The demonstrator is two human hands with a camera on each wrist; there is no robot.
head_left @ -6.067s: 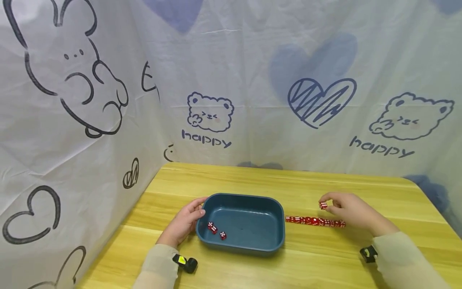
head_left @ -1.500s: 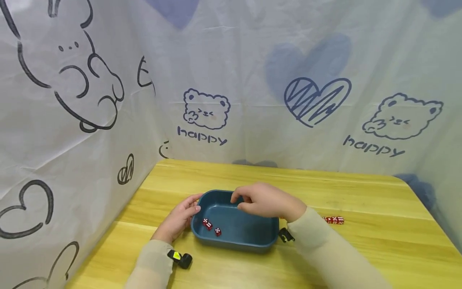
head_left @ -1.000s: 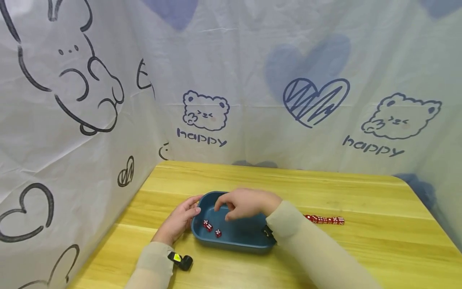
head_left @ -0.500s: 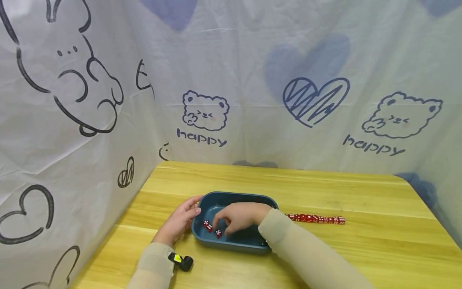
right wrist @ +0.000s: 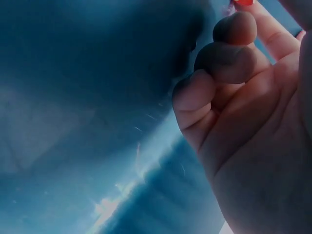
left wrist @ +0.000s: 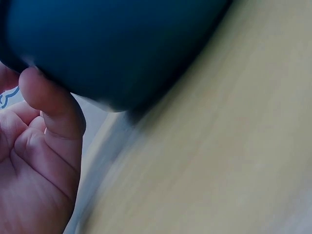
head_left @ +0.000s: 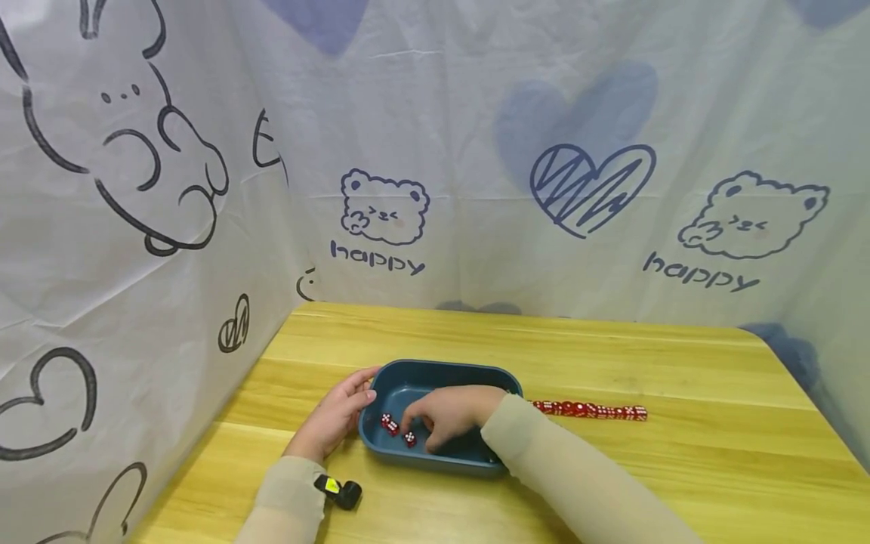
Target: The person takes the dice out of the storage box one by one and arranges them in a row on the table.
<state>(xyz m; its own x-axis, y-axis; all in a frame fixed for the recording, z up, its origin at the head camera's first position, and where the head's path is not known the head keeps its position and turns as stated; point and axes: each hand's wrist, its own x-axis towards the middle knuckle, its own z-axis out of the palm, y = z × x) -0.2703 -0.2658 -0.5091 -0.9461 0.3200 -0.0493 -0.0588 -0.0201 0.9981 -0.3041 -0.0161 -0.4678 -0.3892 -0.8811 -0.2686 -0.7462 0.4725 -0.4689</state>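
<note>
A dark blue tray sits on the yellow wooden table. Three red dice lie in its left part. My left hand cups the tray's left end, the thumb pressed against the tray's outer wall. My right hand is down inside the tray with curled fingers, just right of the dice. A bit of red die shows at its fingertips, above the tray floor. A straight row of several red dice lies on the table right of the tray.
White cloth walls with cartoon prints close in the table at the back and left. A small black and yellow device is strapped at my left wrist. Bare tabletop stretches to the right and front.
My right hand has come from the dice row leftward over the tray and dropped down into it beside the three dice. The left hand has stayed on the tray's end.
</note>
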